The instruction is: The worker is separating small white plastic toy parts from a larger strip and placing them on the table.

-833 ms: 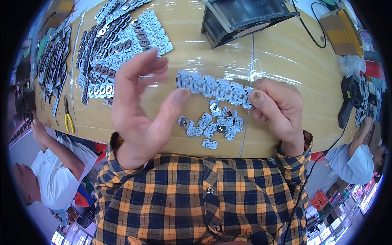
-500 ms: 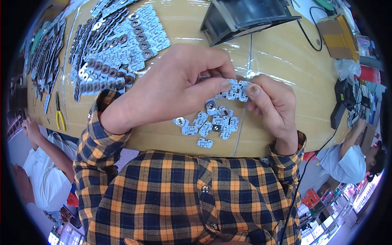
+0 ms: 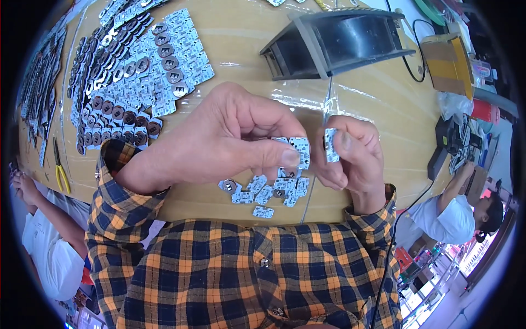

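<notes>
Left hand [image 3: 227, 137] pinches a circuit-board strip [image 3: 299, 147]; right hand [image 3: 357, 153], at its three o'clock, pinches a single circuit board [image 3: 330, 145], likely light, stiff, best edge-held.

Loose circuit boards [image 3: 263, 194] lie on the bench [image 3: 241, 71]; behind them, board panels [image 3: 142, 85] spread left and a housing [image 3: 356, 41] stands right, a carton [image 3: 445, 61] farther right. Pliers [image 3: 58, 163] lie left of these panels.

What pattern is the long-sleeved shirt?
Plaid, orange and dark blue: the shirt shows best in the head view.
</notes>
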A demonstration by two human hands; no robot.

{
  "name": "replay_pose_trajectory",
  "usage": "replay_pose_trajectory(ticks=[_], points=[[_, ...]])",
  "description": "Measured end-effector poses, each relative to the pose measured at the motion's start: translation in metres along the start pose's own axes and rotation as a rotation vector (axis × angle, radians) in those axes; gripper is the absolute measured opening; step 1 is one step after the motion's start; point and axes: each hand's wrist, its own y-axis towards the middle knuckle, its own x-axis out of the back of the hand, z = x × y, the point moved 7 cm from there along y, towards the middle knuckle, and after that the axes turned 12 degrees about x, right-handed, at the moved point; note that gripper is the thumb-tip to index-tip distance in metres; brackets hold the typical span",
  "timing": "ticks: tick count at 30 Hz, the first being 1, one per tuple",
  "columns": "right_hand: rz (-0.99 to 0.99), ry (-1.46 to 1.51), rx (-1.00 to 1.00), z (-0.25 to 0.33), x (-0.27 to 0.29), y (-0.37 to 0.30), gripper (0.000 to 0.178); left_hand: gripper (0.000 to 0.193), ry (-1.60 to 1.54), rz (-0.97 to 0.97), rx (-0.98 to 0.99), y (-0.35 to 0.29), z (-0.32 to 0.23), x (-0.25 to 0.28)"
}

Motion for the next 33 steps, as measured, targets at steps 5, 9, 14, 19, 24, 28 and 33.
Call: replay_pose_trajectory(ticks=[5, 9, 14, 19, 24, 28, 33], points=[[-0.129, -0.322, 0.103, 0.012, 0.013, 0.001, 0.031, 0.016, 0.535, -0.302, -0.548, -0.01, -0.022, -0.004], [-0.133, -0.439, 0.167, 0.013, 0.014, 0.002, 0.03, 0.026, 0.747, -0.478, -0.736, -0.016, -0.029, -0.009], [-0.101, -0.58, 0.152, 0.015, 0.007, 0.003, 0.03, 0.03, 0.885, -0.598, -0.889, -0.024, -0.027, -0.015], [-0.086, -0.564, 0.126, 0.014, 0.004, 0.006, 0.03, 0.03, 0.939, -0.673, -0.884, -0.026, -0.026, -0.016], [-0.086, -0.585, 0.13, 0.014, 0.003, 0.005, 0.03, 0.03, 0.939, -0.68, -0.885, -0.026, -0.025, -0.016], [-0.099, -0.564, 0.12, 0.012, 0.004, 0.005, 0.03, 0.029, 0.922, -0.675, -0.887, -0.026, -0.025, -0.015], [-0.122, -0.466, 0.066, 0.007, 0.008, 0.006, 0.031, 0.026, 0.898, -0.714, -0.879, -0.027, -0.029, -0.007]])
